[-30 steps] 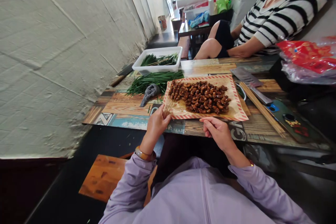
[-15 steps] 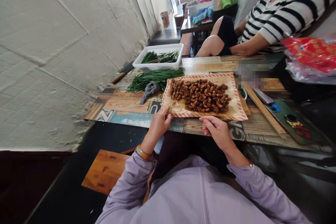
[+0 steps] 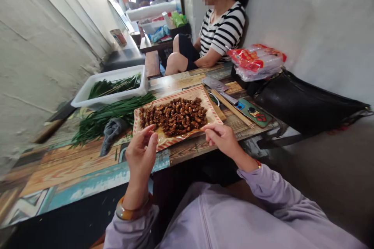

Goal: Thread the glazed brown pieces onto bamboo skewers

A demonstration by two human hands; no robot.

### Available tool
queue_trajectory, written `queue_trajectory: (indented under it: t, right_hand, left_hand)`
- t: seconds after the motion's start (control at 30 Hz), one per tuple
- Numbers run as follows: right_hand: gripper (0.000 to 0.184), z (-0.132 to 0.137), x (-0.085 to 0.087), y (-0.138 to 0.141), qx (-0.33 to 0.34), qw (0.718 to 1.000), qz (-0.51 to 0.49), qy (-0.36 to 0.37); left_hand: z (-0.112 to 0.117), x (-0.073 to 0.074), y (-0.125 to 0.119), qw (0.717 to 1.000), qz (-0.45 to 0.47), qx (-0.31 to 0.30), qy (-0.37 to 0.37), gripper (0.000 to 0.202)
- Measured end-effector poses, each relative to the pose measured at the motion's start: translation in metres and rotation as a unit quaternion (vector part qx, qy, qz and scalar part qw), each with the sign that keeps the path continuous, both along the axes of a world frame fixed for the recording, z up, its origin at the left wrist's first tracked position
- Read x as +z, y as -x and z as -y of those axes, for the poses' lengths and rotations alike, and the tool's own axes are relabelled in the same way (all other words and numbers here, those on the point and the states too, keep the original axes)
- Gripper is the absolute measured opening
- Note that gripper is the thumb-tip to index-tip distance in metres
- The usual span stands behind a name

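A moment ago the left hand (image 3: 142, 153) was down at the near left corner of the tray (image 3: 171, 142), fingers on a small bundle of skewers lying there. Now it has lifted clear of the paper and hangs just in front of that corner, palm turned toward the wearer, with the fingers bent in toward the thumb. The view is blurred by a turn of the head, so I cannot tell whether it has a thin skewer pinched or nothing at all. The right hand (image 3: 222, 139) has hardly moved: it rests at the near right corner of the tray, loosely clenched, thumb against forefinger, with nothing visible in it. The heap of brown glazed pieces (image 3: 175, 114) lies undisturbed in the middle of the tray on the table (image 3: 87, 163), so neither hand has taken one yet. Left of the tray are the loose chives (image 3: 113, 116) and a grey cloth (image 3: 112, 132). The head turn has also brought a seated person in a striped top (image 3: 222, 31) into view at the far end.
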State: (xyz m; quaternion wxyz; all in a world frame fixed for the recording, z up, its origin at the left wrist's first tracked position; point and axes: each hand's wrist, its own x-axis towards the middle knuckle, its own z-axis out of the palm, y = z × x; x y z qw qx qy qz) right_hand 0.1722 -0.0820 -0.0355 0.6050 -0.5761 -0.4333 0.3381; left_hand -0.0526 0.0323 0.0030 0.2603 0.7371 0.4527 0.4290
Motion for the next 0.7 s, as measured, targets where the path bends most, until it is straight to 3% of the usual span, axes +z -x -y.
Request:
queue_trajectory:
  t: [0.13, 0.2, 0.3, 0.43, 0.53, 0.7]
  right_hand:
    - [0.034, 0.004, -0.009, -0.062, -0.144, 0.983, 0.114, -0.002]
    - [0.031, 0.004, -0.017, -0.092, -0.187, 0.952, 0.241, 0.028]
    - [0.026, 0.0, -0.027, -0.124, -0.205, 0.884, 0.412, 0.083]
    - [0.025, -0.006, -0.037, -0.137, -0.187, 0.804, 0.539, 0.164]
    - [0.025, -0.009, -0.047, -0.136, -0.183, 0.756, 0.605, 0.172]
    - [0.023, -0.013, -0.06, -0.134, -0.174, 0.712, 0.651, 0.198]
  left_hand:
    - [0.004, -0.007, -0.018, 0.994, 0.067, -0.028, 0.079, 0.045]
    - [0.005, -0.011, -0.021, 0.99, 0.092, -0.032, 0.106, 0.045]
    - [0.007, -0.012, -0.023, 0.983, 0.118, -0.034, 0.14, 0.044]
    - [0.012, -0.011, -0.028, 0.976, 0.15, -0.045, 0.154, 0.041]
    - [0.016, -0.014, -0.03, 0.972, 0.156, -0.067, 0.16, 0.04]
    - [0.018, -0.02, -0.029, 0.968, 0.17, -0.078, 0.167, 0.04]
